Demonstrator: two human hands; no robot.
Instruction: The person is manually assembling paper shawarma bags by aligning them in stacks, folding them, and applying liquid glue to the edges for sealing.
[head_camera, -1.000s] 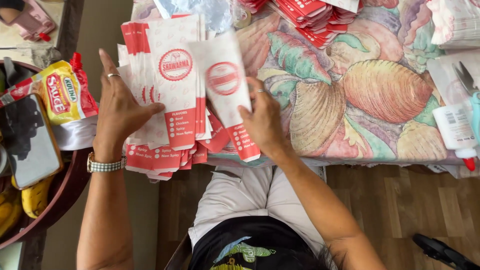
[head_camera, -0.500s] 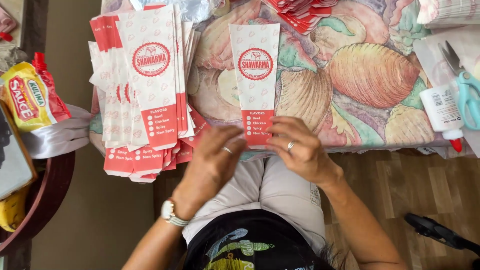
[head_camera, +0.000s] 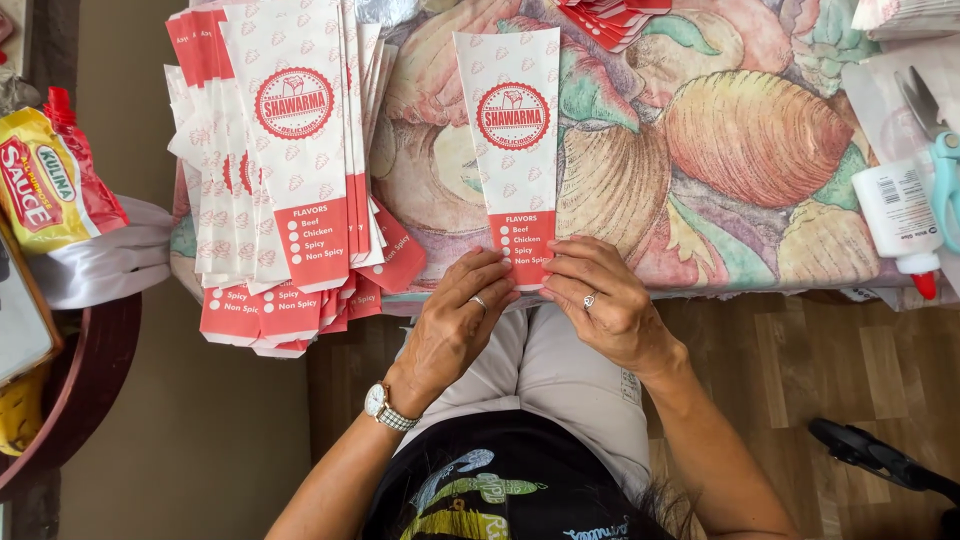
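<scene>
Paper sleeve (head_camera: 512, 140) pinched at its red end by both grips, left hand (head_camera: 455, 325) and right hand (head_camera: 605, 305), beside a sleeve stack (head_camera: 285, 180).

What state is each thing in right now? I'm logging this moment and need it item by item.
Paper sleeve: flat on the table, near end pinched.
Sleeve stack: fanned, overhanging the edge.
Glue bottle: lying down, capped.
Scissors: lying beside the bottle.
Left hand: gripping the sleeve.
Right hand: gripping the sleeve.

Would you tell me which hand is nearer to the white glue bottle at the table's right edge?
Right. The right hand is nearer the glue bottle; the left hand lies beyond it.
</scene>
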